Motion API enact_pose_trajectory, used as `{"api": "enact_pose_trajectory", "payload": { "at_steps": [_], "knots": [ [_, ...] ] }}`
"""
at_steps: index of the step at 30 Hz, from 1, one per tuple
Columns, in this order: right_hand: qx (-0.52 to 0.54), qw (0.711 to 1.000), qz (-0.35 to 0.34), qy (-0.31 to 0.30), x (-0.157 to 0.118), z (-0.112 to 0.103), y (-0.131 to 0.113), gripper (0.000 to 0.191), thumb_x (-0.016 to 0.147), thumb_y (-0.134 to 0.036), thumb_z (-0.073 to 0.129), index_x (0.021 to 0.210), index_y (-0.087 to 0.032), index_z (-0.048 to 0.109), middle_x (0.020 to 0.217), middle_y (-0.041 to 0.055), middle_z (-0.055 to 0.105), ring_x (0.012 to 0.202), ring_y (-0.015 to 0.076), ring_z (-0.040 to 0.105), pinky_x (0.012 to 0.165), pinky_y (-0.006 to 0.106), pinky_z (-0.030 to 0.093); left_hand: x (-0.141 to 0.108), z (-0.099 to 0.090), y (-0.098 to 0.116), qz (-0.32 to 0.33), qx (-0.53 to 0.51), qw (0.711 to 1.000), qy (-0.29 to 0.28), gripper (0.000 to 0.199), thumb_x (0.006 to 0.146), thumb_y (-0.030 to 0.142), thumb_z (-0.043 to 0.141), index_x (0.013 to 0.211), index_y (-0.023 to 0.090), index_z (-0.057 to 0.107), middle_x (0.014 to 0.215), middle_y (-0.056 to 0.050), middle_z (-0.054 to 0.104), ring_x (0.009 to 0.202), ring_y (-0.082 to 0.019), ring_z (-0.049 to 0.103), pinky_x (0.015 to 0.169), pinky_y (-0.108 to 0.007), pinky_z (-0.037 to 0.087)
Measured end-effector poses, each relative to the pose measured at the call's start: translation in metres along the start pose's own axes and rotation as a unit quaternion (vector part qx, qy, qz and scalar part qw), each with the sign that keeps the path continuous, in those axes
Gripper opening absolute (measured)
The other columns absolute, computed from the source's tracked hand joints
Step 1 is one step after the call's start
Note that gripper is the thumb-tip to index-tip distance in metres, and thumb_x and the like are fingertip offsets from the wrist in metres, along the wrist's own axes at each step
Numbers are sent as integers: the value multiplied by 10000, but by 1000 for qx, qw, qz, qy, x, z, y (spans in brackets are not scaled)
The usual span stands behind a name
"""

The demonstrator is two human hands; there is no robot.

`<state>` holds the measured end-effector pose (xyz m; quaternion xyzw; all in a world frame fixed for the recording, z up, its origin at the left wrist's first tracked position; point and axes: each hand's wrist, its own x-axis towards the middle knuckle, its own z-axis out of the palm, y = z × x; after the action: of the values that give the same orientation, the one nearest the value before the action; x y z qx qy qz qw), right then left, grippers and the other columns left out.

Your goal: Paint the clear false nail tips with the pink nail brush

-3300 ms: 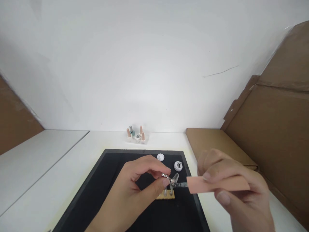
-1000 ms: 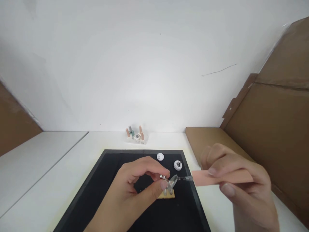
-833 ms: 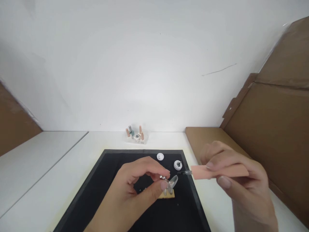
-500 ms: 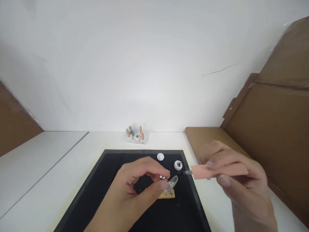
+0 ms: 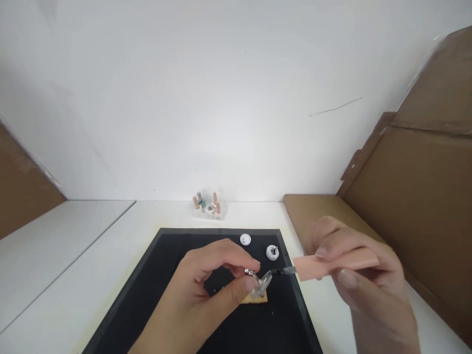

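Observation:
My left hand (image 5: pixel 206 287) pinches a small shiny metal stem (image 5: pixel 250 272) between thumb and fingertips. A clear false nail tip (image 5: pixel 266 280) sticks out beside my thumb. My right hand (image 5: pixel 372 280) grips the tapered pink handle of a nail polish brush (image 5: pixel 308 268). The brush's dark bristles point left, at the rim of the clear nail; whether they touch, I cannot tell. Beneath the left thumb, a yellowish block (image 5: pixel 261 299) lies on the black mat, with clear pieces near it, partly hidden.
A white jar (image 5: pixel 272 252) with dark contents and a white lid (image 5: pixel 245 239) sit on the black mat (image 5: pixel 239 329). Behind it, a clear tray (image 5: pixel 223 214) holds several small bottles with pink and grey-green caps. Cardboard (image 5: pixel 427 196) stands along the right side.
The brush has tilted, its bristles now lower and at the clear nail's edge. The right hand has shifted slightly; the left hand holds nearly still, the nail turned a little.

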<state>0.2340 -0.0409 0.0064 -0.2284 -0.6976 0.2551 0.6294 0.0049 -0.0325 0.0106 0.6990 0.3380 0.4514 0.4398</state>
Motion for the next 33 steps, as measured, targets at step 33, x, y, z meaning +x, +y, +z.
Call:
{"api": "enact_pose_trajectory", "payload": {
  "at_steps": [33],
  "knots": [
    [-21, 999, 2, -38, 2, 1, -2, 109, 919, -324, 659, 984, -273, 730, 743, -12, 623, 673, 142, 559, 582, 288, 463, 9, 4, 5, 14, 25, 1000, -3, 172, 799, 111, 683, 806, 256, 775, 754, 7, 740, 711, -146, 689, 637, -217, 521]
  ]
}}
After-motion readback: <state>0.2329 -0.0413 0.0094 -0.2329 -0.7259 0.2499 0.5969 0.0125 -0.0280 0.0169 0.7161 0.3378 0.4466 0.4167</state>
